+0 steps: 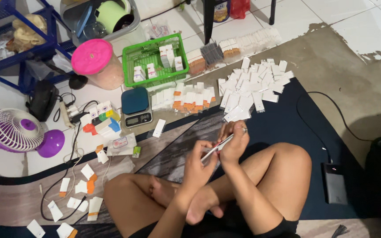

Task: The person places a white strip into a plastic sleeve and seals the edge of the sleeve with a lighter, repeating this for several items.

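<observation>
Just in front of the kitchen scale point(136, 107), over crossed legs on the rug point(173, 150), a small flat white carton point(217, 147) is pinched between both hands. The left hand point(198, 164) is curled around its lower end, and the right hand point(234, 140) is closed on its upper end, a ring seen on one finger. Right of the scale, a heap of white cartons point(254, 86) is spread on the floor, with a neat row of orange-tipped ones point(190, 99) lined up just beside the scale. Behind the scale a green basket point(153, 59) is parked, and well to its left a purple fan point(16, 131) is set down.
</observation>
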